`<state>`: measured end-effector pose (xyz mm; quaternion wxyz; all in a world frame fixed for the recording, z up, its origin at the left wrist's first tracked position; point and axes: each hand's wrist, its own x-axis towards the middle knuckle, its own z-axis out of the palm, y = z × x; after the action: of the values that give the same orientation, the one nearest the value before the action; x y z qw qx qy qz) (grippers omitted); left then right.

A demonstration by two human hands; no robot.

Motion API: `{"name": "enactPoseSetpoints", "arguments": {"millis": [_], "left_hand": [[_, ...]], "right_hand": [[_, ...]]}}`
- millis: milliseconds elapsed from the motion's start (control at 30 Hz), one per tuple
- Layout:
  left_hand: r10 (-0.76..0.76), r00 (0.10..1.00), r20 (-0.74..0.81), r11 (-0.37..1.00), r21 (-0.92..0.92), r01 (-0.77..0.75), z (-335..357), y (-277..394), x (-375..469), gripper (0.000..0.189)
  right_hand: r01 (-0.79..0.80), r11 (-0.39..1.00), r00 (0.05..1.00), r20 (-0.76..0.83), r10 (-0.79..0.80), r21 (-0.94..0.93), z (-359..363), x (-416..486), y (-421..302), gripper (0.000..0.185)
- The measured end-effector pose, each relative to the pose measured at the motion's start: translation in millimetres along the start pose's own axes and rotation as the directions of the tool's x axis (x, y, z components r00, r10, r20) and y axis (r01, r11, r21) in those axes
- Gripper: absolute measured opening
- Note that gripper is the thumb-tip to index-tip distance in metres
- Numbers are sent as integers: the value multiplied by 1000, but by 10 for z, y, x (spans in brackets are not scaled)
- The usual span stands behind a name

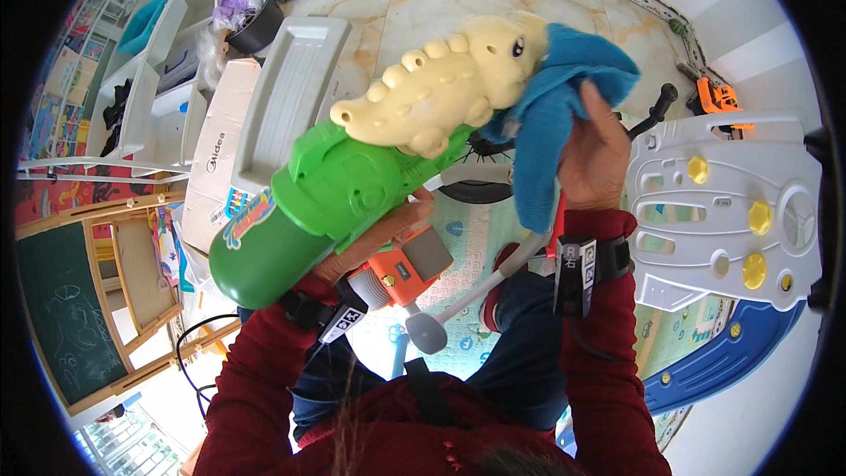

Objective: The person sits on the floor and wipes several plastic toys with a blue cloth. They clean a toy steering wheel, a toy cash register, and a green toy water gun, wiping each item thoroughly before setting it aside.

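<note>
My left hand (pixel 383 228) grips a green plastic toy water gun (pixel 344 188) from below, near its rounded dark green tank. A pale yellow crocodile-like figure (pixel 429 92) forms the toy's upper part, its head pointing to the upper right. In my right hand (pixel 598 152) is a blue cloth (pixel 548 119), pressed against the front of the yellow head and hanging down in a fold. The cloth hides the snout. The toy is tilted, held above the floor and over my lap.
Beneath the toy lie an orange and grey object (pixel 410 268) and a grey bar. A cardboard box (pixel 221 145) and grey plastic step panel (pixel 291 99) stand left. Right are a grey plastic panel with yellow knobs (pixel 720 211) and a blue slide (pixel 727 350). A chalkboard (pixel 63 317) stands far left.
</note>
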<state>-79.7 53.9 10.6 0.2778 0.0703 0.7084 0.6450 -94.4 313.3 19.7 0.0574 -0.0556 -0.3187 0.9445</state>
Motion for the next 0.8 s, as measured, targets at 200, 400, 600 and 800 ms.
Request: {"name": "enactPoseSetpoints", "arguments": {"millis": [200,400,600,800], "left_hand": [[-89,996,-29,980,-179,82,2,-105,75,20],[-95,992,84,976,-189,109,45,-122,80,23],[-78,987,141,964,-242,111,93,-94,110,22],[-35,999,-31,997,62,37,107,-100,94,21]], "right_hand": [[-99,973,974,180,138,-209,201,-120,257,39],[82,740,996,29,-84,-667,102,-64,223,43],[157,436,906,-46,-420,-886,16,-2,344,48],[15,849,955,-244,-169,-528,116,-106,584,44]]}}
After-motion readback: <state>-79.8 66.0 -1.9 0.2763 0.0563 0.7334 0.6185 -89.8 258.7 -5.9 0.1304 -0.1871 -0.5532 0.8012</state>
